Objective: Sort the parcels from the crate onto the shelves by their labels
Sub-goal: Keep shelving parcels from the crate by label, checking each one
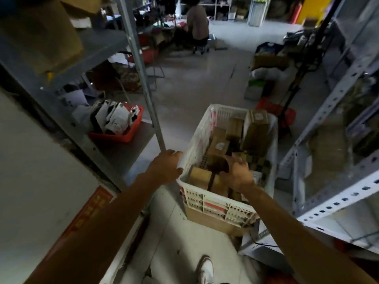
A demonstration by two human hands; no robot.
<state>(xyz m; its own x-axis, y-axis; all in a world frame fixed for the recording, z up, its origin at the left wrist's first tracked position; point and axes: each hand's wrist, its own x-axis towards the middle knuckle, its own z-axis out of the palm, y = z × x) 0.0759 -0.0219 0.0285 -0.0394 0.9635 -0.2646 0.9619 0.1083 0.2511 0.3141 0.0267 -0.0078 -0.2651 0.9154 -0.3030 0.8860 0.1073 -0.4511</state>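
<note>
A white crate [217,203] with a slotted lattice pattern and red label patches on its near wall is seen on the pale grey floor [194,83]. Inside the crate, brown cardboard parcels [256,130] are seen, one bearing a small white label [219,146]. To the left of the crate, a red tray [114,137] filled with black-and-white packets is set on a grey metal shelf [123,148]. To the right of the crate, white shelf rails [336,199] patterned with rows of dark holes are seen. Below the crate, a white shoe [206,267] is seen, and a red strip with gold lettering [90,212] lies to the crate's lower left.
</note>
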